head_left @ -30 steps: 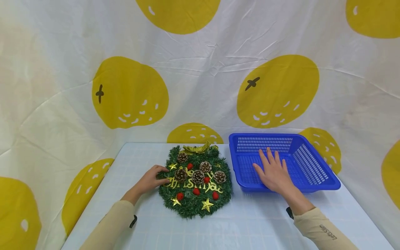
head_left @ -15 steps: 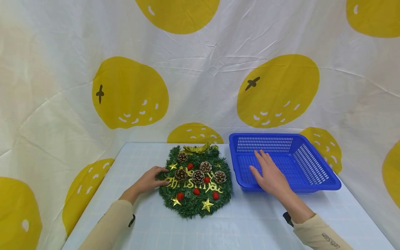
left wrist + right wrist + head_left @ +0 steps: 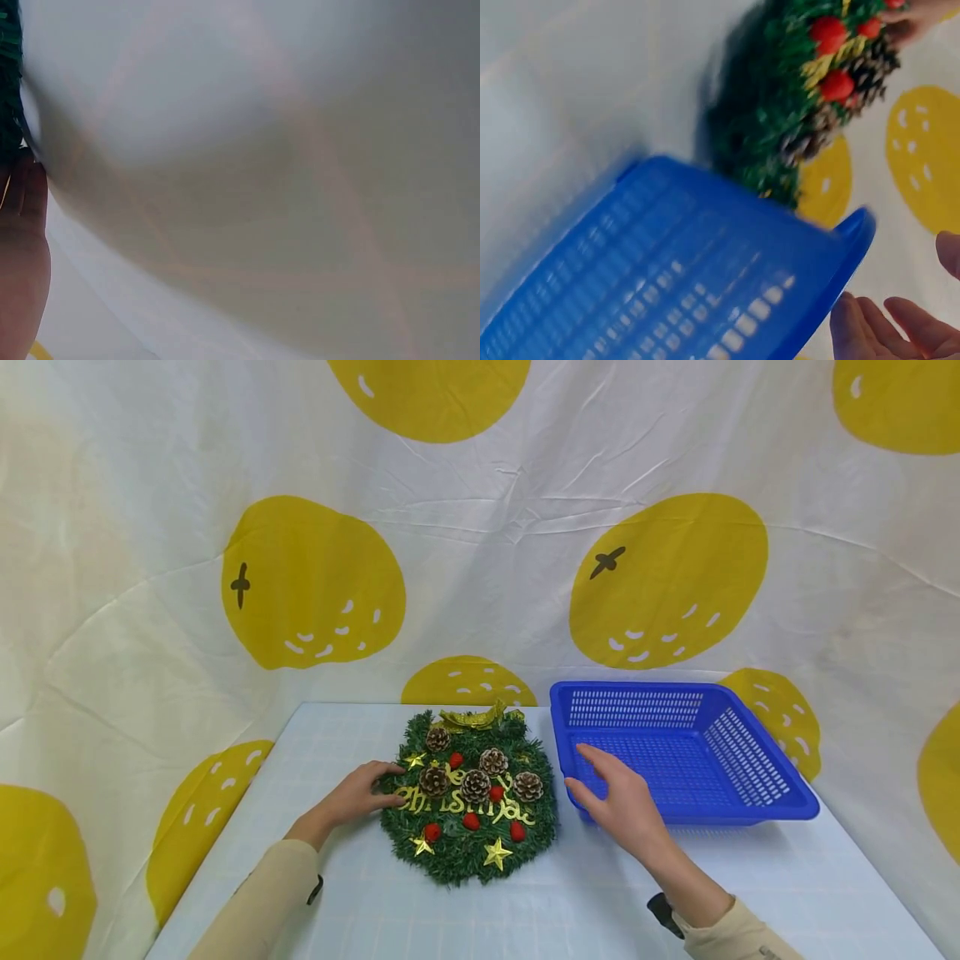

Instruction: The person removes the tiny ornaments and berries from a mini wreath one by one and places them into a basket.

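A green Christmas wreath [image 3: 468,852] lies flat on the table, carrying pine cones, red berries, gold stars, gold lettering and a gold bow. At its left edge my left hand [image 3: 362,793] grips the rim, thumb and forefinger showing on top; the other fingers are hidden. In the left wrist view only part of that hand [image 3: 22,247] shows, against the green edge [image 3: 10,75]. My right hand [image 3: 621,806] hovers by the near left corner of the blue basket [image 3: 750,814], fingers extended and holding nothing. The right wrist view shows its fingers [image 3: 892,330] beside the basket's rim.
The blue perforated basket stands right of the wreath, a narrow gap between them. Pale checked cloth covers the table [image 3: 525,918]. Behind it hangs a white curtain [image 3: 487,585] with large yellow fruit prints.
My right hand has moved left and toward me, from over the basket to its near left corner, nearer the wreath. The left hand and the wreath stay in place.
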A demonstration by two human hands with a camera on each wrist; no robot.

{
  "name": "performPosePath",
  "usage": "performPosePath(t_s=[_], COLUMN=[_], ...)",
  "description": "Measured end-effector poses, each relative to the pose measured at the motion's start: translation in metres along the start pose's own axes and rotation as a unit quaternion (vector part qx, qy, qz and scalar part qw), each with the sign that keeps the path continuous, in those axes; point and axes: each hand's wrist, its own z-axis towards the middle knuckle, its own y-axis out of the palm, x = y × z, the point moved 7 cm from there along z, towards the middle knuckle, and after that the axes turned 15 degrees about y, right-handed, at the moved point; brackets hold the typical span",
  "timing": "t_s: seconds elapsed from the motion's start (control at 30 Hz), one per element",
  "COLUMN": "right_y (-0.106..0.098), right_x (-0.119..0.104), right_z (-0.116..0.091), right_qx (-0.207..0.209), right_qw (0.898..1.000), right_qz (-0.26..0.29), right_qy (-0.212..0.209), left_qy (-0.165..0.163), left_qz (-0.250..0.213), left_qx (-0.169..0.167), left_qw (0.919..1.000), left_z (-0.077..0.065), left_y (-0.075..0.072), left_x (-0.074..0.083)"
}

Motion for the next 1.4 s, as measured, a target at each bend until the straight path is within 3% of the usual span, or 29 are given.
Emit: performPosePath(t_s=[0.3, 0.6, 1.4], right_y=[0.029, 0.054, 0.112], right_x=[-0.014, -0.031, -0.049], right_z=[-0.007, -0.012, 0.008], right_qx=[-0.065, -0.061, -0.095], right_qw=[0.995, 0.993, 0.994], right_qz=[0.066, 0.096, 0.058], right_qy=[0.047, 0.038, 0.014], left_qy=[0.014, 0.01, 0.018], left_qz=[0.001, 0.002, -0.009], left_qx=[-0.001, -0.003, 0.001], left_qw=[0.9999, 0.9999, 0.9998], left_z=[0.0, -0.001, -0.001], left_y=[0.001, 0.001, -0.002], left_x=[0.002, 0.001, 0.006])
